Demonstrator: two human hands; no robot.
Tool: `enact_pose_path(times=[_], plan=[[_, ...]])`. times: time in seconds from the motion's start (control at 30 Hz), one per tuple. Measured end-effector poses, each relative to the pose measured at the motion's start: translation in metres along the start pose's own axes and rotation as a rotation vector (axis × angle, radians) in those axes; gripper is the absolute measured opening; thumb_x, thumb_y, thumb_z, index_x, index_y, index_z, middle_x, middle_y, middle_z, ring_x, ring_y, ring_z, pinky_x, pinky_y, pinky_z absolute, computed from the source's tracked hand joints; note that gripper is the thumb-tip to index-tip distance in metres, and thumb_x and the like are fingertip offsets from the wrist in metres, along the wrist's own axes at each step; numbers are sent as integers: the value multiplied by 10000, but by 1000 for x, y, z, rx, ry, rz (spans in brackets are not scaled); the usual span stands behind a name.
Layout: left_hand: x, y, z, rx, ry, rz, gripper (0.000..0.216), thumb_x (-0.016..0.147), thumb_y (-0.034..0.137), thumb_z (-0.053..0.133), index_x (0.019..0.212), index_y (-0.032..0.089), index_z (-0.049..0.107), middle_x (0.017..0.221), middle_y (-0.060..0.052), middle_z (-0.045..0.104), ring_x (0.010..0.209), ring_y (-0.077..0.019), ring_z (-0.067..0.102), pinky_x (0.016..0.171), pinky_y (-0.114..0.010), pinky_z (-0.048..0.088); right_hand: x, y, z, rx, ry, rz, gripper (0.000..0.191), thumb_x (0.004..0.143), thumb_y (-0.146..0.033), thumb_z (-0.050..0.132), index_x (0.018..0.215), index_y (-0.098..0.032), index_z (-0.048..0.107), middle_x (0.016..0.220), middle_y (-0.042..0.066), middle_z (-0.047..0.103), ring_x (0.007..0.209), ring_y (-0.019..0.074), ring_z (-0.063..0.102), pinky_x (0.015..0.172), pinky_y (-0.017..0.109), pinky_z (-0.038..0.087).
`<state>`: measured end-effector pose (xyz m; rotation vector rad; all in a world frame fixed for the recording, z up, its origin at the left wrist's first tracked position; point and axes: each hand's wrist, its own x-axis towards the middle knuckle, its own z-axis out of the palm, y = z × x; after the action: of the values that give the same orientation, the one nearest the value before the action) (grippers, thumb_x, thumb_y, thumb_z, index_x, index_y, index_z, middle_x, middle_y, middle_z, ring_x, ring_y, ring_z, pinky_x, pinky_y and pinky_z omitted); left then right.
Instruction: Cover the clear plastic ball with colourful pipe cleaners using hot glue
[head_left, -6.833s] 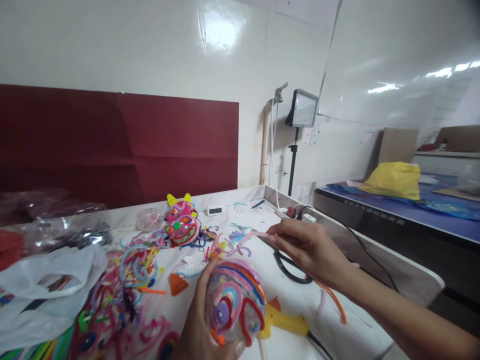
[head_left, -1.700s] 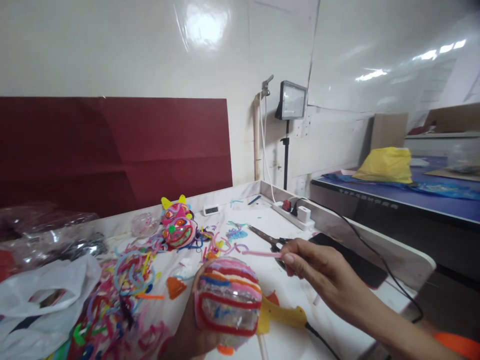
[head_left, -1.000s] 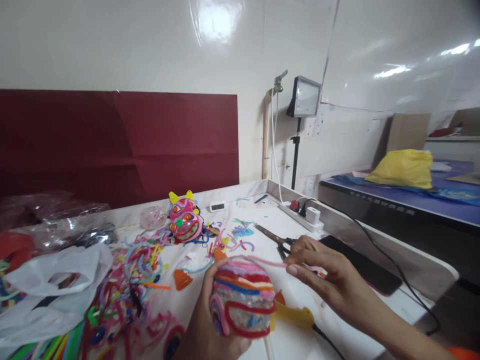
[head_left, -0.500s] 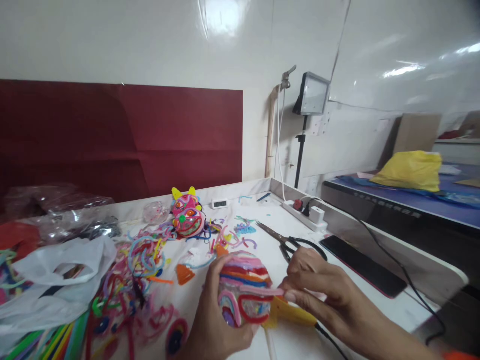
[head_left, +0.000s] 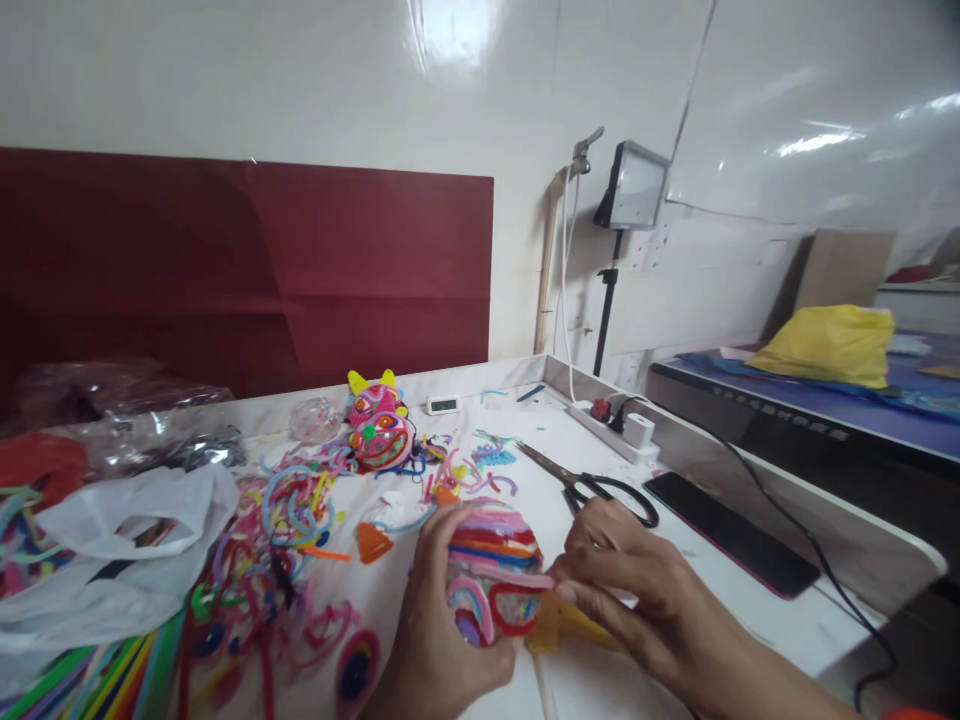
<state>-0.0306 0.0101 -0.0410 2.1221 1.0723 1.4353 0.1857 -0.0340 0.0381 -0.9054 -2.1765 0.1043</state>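
Note:
A rounded craft piece (head_left: 495,535), covered in rows of pink, red, orange and blue fuzzy strips, sits in the grip of my left hand (head_left: 442,620). Its lower half has a red-outlined shape and a pink and blue arch. My right hand (head_left: 630,580) pinches the end of a pink pipe cleaner (head_left: 529,580) that lies across the piece. Below that hand rests a yellow glue gun (head_left: 577,628), partly hidden. Black-handled scissors (head_left: 577,482) lie just beyond my right knuckles.
Tangled pipe cleaners (head_left: 292,510) and a white plastic bag (head_left: 142,530) cover the left side. Two decorated pieces, one a pink mask (head_left: 382,440), stand at the back near a small digital clock (head_left: 442,405). A phone (head_left: 731,535) and power strip (head_left: 615,435) lie right.
My right hand has come slightly closer to the craft piece, and less of the pink pipe cleaner sticks out past its edge. The view has shifted a little.

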Motion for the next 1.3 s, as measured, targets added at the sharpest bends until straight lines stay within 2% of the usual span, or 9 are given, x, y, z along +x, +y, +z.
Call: enact_pose_path(times=[0.43,0.57,0.67,0.77,1.03,1.2,1.3], plan=[[0,-3,0,46,7,-5,984,566,113,771,1414,307,311,1433,-132,470,1352,-386,492,1080,-574,469,-4,-3,8,2,12,-1,154,1013,-201,510,912,-200,626,793,25,580,766,181,520,683,317,375],[-1,-1,0,-53,-10,-87,970,559,85,758,1403,295,330,1424,-125,497,1302,-352,549,1051,-520,510,-6,-3,-2,30,40,36,133,995,-169,540,906,-209,630,783,14,589,750,168,528,684,309,390],[0,3,1,-164,-29,-221,942,554,102,778,1383,273,366,1343,-115,591,1177,-324,651,958,-457,582,-7,-2,-9,59,64,74,142,988,-177,553,892,-224,646,756,3,586,725,161,536,646,287,404],[1,8,4,-288,9,-331,937,536,129,789,1374,256,388,1247,-98,664,1067,-306,709,896,-427,611,-8,-1,-12,67,68,96,147,980,-181,567,878,-229,660,745,1,591,719,162,547,633,283,411],[6,19,3,-349,35,-385,918,535,181,783,1354,233,371,1221,-113,678,1038,-307,723,881,-423,611,-8,-1,-11,75,62,111,175,988,-220,564,857,-222,680,742,11,623,720,166,570,642,290,424],[7,22,4,-399,51,-362,894,559,211,791,1343,246,365,1192,-91,688,1016,-278,728,907,-410,602,-5,12,-17,25,181,151,179,984,-258,570,868,-219,702,735,21,644,706,176,586,642,297,441],[7,23,4,-441,52,-383,899,550,181,781,1345,256,368,1174,-85,700,993,-277,739,866,-389,621,-3,31,-14,-16,142,257,247,980,-333,563,848,-206,729,736,48,661,726,201,603,652,313,451]])
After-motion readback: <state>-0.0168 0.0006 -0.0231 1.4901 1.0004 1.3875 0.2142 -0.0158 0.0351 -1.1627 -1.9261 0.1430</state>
